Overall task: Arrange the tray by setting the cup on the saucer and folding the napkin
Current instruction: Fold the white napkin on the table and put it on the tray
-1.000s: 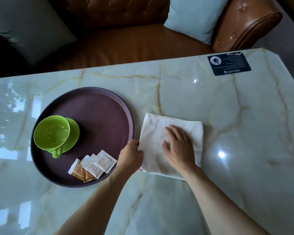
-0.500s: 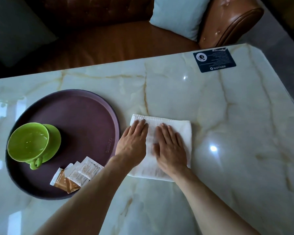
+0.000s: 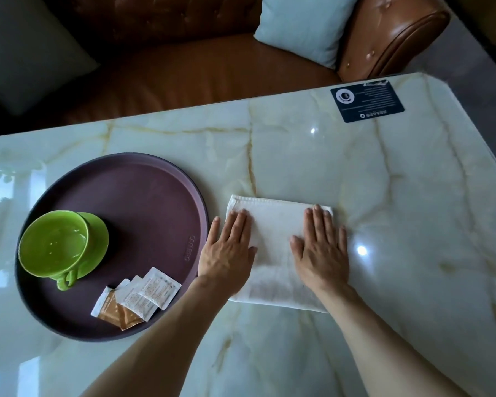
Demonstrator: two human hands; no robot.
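A folded white napkin (image 3: 275, 242) lies flat on the marble table just right of a round purple tray (image 3: 143, 202). My left hand (image 3: 229, 250) presses flat on the napkin's left edge, fingers together and extended. My right hand (image 3: 322, 250) lies flat on its right side. Neither hand grips anything. On the tray's left part a green cup (image 3: 53, 245) stands on a green saucer (image 3: 99, 242), handle toward me.
Several sugar sachets (image 3: 138, 299) lie at the tray's near edge. A dark card (image 3: 367, 101) sits at the table's far right. A brown leather sofa (image 3: 201, 70) with a pale cushion (image 3: 304, 24) stands behind the table. The table edge runs down the right side.
My two hands, side by side in the napkin's middle half a second ago, have slid apart to its left and right edges. The left hand earlier held the napkin's left corner.
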